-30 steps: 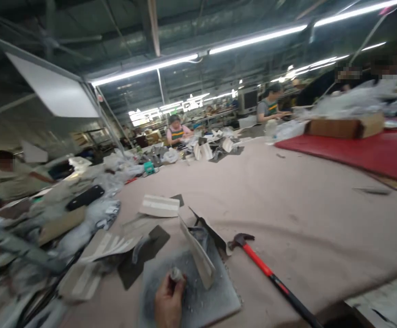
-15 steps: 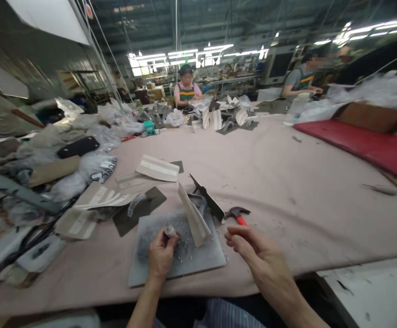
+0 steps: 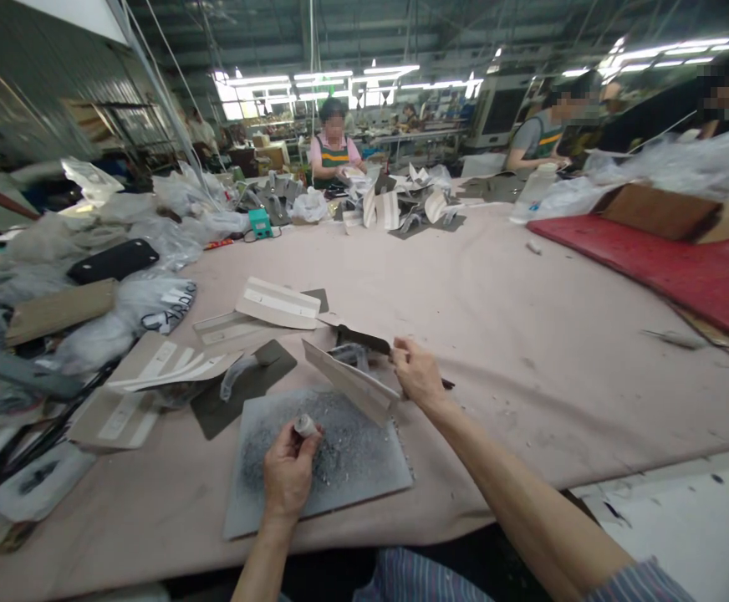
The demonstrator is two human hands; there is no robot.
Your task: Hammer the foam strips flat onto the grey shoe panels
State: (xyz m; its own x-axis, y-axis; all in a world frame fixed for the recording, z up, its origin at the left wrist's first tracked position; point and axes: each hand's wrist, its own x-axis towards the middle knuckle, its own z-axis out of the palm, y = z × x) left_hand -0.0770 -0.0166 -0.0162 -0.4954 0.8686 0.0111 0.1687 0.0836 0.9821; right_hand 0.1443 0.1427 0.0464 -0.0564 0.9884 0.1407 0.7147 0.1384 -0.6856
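The left hand (image 3: 288, 475) is curled snugly round a small pale cylinder (image 3: 305, 425), its top poking up between thumb and fingers, above the gritty grey board (image 3: 374, 477). The right hand (image 3: 420, 378) reaches across with fingers closed at the end of a dark panel (image 3: 365, 339), seemingly pinching its edge (the fingertips are partly hidden). A pale panel (image 3: 350, 380) leans alongside, its lower end over the board's far corner, with a plastic-wrapped strip (image 3: 353, 356) between the two.

Handling it well would likely mean a light grip near the edge — firm enough to steer both panels together, loose enough not to crease them. Better to lift than drag, since the dark crumbs (image 3: 333, 456) could scuff the pale face — and to keep the cylinder upright and clear.
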